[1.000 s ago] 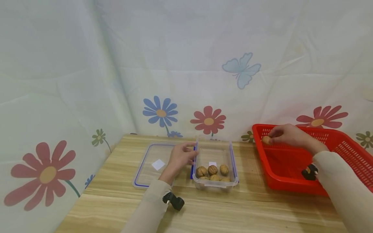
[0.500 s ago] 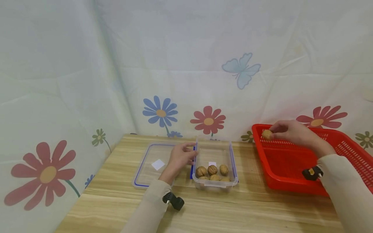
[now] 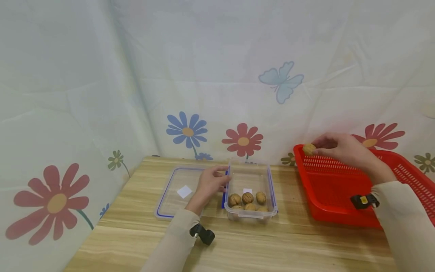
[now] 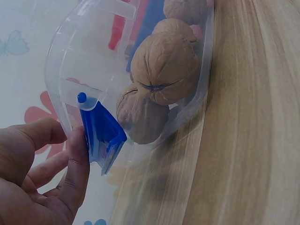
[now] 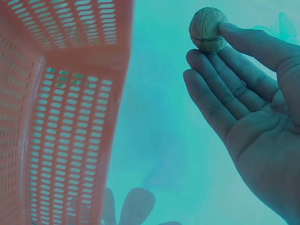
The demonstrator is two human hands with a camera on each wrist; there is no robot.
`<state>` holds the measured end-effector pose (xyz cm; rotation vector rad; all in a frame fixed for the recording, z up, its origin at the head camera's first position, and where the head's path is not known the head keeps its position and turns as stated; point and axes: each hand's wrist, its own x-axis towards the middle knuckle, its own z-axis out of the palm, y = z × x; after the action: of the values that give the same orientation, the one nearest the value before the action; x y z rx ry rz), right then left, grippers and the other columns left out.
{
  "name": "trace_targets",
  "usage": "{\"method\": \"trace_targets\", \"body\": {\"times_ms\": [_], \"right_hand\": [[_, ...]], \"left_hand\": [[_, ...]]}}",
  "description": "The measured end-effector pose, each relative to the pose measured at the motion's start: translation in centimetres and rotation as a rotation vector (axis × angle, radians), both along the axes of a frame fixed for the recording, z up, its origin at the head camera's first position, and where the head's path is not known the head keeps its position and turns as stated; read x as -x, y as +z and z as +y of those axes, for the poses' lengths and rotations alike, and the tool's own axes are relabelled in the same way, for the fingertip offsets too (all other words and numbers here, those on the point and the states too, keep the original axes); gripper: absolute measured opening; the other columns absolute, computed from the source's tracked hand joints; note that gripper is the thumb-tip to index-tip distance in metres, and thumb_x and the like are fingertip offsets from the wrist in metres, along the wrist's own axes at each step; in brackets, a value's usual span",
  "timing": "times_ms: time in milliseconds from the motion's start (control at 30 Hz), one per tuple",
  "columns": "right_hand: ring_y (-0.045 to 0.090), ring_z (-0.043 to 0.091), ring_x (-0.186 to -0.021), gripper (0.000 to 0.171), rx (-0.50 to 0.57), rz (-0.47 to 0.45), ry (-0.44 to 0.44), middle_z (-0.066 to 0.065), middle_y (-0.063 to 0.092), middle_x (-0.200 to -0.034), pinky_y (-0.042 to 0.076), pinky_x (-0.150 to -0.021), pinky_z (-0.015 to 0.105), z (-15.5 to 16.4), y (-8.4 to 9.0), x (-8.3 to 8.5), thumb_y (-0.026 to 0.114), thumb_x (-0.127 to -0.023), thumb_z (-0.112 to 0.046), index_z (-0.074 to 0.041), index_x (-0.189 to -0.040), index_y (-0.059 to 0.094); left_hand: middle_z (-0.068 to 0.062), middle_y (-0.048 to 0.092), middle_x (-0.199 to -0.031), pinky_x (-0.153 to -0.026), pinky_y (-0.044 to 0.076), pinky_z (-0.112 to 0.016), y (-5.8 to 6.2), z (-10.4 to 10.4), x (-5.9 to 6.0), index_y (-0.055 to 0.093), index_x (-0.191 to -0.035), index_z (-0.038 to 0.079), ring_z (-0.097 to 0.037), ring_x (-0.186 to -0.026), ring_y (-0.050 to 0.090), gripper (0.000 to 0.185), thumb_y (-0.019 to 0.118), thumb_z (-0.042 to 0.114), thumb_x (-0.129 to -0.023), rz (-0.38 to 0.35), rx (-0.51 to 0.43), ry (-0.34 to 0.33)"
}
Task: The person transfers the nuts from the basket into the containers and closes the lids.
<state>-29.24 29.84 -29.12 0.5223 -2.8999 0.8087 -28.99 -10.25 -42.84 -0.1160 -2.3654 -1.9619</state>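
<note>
My right hand [image 3: 346,151] pinches a walnut [image 3: 309,149] between thumb and fingertips, above the far left corner of a red plastic basket [image 3: 307,185]. In the right wrist view the walnut [image 5: 207,30] sits at the fingertips, beside the basket's slotted wall [image 5: 70,140]. My left hand [image 3: 209,185] holds the left side of a clear lidless storage box [image 3: 251,214] at its rim. A blue latch [image 4: 101,133] hangs by its fingers in the left wrist view. Several walnuts [image 3: 247,198] lie in the near half of the box, with a small white label [image 3: 247,191] behind them.
The clear lid [image 3: 166,196] with a blue seal and white label lies flat on the wooden table [image 3: 272,245], left of the box and partly behind the left forearm. A printed cloth [image 3: 210,75] hangs behind the table. The right forearm crosses over the basket.
My right hand has lifted the walnut from inside the basket's far left corner up to about rim height. My left hand and the box have stayed in place.
</note>
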Motion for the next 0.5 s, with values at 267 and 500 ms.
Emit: {"method": "trace_targets", "body": {"times_ms": [267,500], "right_hand": [[0.070,0.034,-0.113,0.046,0.029,0.032,0.045,0.015,0.072,-0.128,0.061,-0.098,0.051,-1.7,1.0,-1.5,0.078,-0.100,-0.032,-0.007,-0.136,0.067],[0.072,0.030,-0.107,0.038,0.068,0.057,0.101,0.011,0.075,-0.121,0.057,-0.086,0.016,-3.1,0.8,-2.4,0.079,-0.099,-0.024,-0.007,-0.132,0.070]], "left_hand": [[-0.020,0.071,-0.103,-0.063,0.067,-0.032,-0.1,0.0,0.0,0.071,-0.133,0.000,-0.020,-0.077,0.071,0.039,0.077,0.003,-0.095,0.005,-0.010,-0.004],[-0.019,0.072,-0.103,-0.063,0.067,-0.032,-0.1,-0.1,0.0,0.071,-0.134,0.001,-0.022,-0.078,0.072,0.040,0.077,0.004,-0.095,0.005,0.009,-0.002]]}}
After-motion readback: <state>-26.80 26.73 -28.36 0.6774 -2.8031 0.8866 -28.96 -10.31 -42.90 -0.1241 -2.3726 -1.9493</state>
